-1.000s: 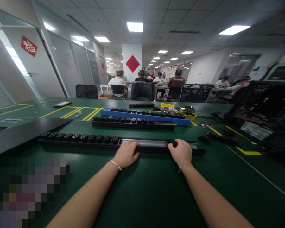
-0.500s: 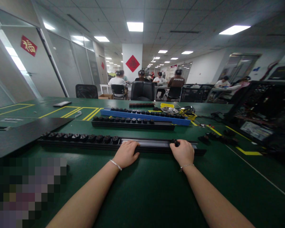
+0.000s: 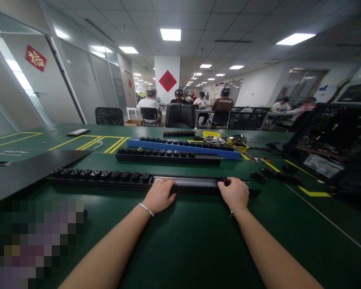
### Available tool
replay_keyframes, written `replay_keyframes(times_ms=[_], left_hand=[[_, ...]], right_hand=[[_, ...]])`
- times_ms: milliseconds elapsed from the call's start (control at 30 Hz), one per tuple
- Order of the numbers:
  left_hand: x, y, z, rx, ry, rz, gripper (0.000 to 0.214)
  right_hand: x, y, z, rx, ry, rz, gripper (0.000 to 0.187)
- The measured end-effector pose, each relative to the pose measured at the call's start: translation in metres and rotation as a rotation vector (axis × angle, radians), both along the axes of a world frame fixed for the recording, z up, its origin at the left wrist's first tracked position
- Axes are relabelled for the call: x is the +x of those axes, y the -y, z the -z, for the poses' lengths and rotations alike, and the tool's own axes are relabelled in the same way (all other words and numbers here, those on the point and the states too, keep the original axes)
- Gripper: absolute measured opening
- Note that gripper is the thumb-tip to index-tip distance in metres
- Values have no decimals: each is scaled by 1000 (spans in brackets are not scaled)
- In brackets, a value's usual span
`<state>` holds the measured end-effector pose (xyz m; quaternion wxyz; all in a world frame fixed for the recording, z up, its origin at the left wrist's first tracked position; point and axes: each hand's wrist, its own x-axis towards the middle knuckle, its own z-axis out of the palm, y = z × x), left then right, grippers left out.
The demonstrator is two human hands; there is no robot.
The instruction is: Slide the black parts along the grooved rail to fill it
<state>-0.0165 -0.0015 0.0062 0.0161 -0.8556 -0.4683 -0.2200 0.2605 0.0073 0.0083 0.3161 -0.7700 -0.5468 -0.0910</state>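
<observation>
A long black power track (image 3: 195, 188) lies across the table in front of me. Black round socket modules (image 3: 120, 176) fill its left half in a row, while a silvery channel shows on the right half. My left hand (image 3: 160, 194) grips the track near its middle, fingers over the far side and thumb at the near edge. Toward the track's right end, my right hand (image 3: 236, 193) pinches a black socket module (image 3: 224, 181) at the channel. The fingers partly hide that module, so how it sits in the channel is unclear.
Behind lie a shorter black track (image 3: 168, 158) and a blue track (image 3: 183, 149), both bearing modules. Loose black parts (image 3: 267, 174) are at right, near an open computer case (image 3: 325, 148). A metal dish (image 3: 214, 139) stands farther back. A dark flat panel (image 3: 39, 170) lies left.
My right hand has shifted slightly right along the track with the black socket module in its fingers. My left hand keeps its place on the track.
</observation>
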Motion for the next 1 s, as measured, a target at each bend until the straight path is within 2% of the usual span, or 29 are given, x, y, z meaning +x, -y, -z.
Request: replay_keyframes(times_ms=[1000], left_hand=[[1, 1, -2, -7, 10, 10, 33]], right_hand=[[15, 0, -3, -31, 4, 76, 37]])
